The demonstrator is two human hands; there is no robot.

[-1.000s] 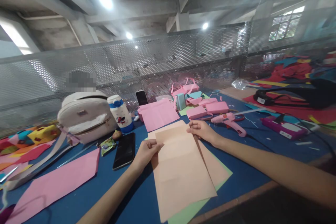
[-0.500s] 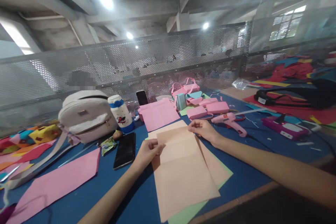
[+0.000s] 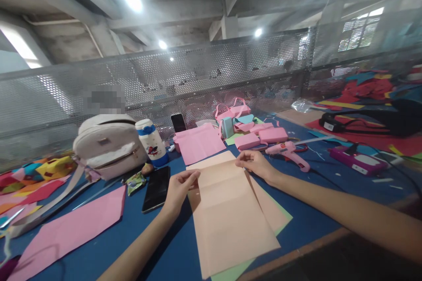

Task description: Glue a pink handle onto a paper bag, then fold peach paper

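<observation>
A creased peach paper sheet lies on top of a small stack of peach and pale green sheets on the blue table. My left hand pinches the sheet's far left corner. My right hand pinches its far right corner. Both far corners are held slightly off the stack, while the near edge rests on the sheets below.
A black phone lies just left of my left hand. Behind stand a white bag, a small bottle, pink paper, pink paper handbags and a pink glue gun. A large pink sheet lies at left. A perforated metal fence backs the table.
My left hand has shifted a little up and left along the sheet's far edge, and the top sheet has turned slightly; my right hand has barely moved.
</observation>
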